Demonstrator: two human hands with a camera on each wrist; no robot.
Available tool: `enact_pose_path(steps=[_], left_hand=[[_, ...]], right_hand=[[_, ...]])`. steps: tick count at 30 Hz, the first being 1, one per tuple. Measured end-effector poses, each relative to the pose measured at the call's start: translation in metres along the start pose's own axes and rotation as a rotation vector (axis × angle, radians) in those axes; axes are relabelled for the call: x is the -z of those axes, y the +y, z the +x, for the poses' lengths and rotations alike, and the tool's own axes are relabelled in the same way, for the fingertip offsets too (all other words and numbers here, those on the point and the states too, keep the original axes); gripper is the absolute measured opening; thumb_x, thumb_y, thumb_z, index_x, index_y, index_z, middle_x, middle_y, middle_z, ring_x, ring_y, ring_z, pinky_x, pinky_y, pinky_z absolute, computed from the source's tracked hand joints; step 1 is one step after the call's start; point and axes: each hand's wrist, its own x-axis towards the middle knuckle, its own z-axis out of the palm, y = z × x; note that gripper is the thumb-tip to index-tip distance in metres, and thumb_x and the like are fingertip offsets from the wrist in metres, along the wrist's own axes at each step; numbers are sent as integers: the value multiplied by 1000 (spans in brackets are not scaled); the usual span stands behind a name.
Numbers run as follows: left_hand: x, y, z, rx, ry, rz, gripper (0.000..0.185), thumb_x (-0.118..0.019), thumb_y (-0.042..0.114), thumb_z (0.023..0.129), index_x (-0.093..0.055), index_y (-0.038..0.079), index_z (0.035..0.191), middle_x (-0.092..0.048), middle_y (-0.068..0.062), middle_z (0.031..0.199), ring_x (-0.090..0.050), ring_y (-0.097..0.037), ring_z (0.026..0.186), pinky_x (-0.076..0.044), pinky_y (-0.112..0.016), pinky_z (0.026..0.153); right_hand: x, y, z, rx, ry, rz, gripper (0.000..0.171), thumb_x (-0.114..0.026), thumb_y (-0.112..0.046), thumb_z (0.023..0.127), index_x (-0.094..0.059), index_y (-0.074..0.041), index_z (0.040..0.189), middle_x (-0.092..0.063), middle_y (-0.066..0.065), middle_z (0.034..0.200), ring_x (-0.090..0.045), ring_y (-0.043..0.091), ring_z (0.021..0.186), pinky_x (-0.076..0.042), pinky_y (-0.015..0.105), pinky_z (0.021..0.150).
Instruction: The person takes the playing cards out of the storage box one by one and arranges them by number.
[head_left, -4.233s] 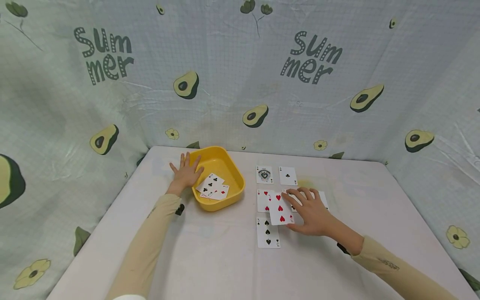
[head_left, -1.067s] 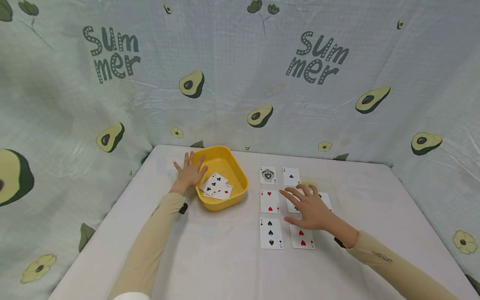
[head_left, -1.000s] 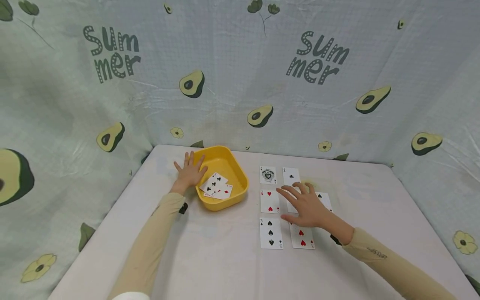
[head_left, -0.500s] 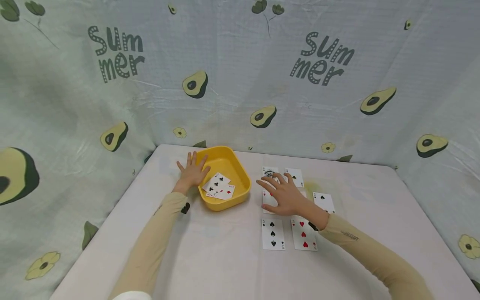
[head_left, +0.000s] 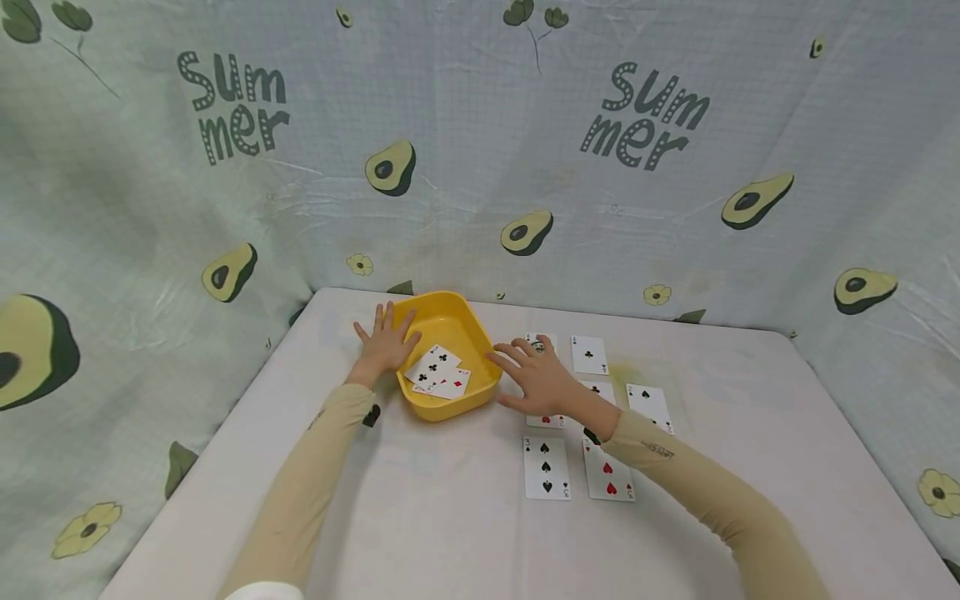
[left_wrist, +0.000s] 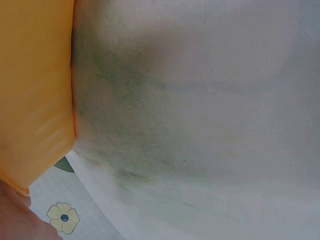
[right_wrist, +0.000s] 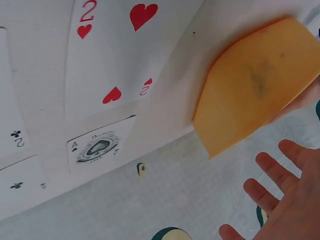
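Since a second ago my right hand has travelled left, off the three of hearts it laid beside the three of spades, and now hovers over the two of hearts and the ace of spades, its fingertips just short of the yellow tray. That tray sits between my two hands, a rounded square dish of plain yellow plastic, with a few cards lying face up and overlapping on its floor; a four of clubs tops them and red pips peek out beneath. My right fingers are spread wide and nearly straight, holding nothing and, as far as I can tell, touching nothing. My left hand lies flat with fingers splayed, pressed against the tray's left rim on the white table. Further right, the ace of clubs and a spade card lie face up, well apart from the tray.
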Motion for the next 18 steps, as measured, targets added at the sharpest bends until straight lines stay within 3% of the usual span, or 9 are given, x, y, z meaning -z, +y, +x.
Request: enact_pose_path(steps=[8, 18], left_hand=[[1, 0, 1, -2, -1, 2, 58, -26, 44, 95, -12, 17, 144, 10, -21, 149, 14, -39, 136, 11, -70, 96], [-1, -3, 2, -10, 9, -5, 56, -26, 43, 95, -14, 17, 144, 7, -22, 149, 13, -39, 136, 10, -70, 96]], right_hand=[[-1, -11, 30, -3, -73, 64, 61, -43, -52, 87, -30, -24, 139, -37, 1, 140, -33, 24, 127, -17, 58, 104], [-13, -21, 65, -13, -115, 25, 61, -46, -50, 86, -31, -25, 139, -36, 1, 142, -31, 25, 130, -18, 56, 104]])
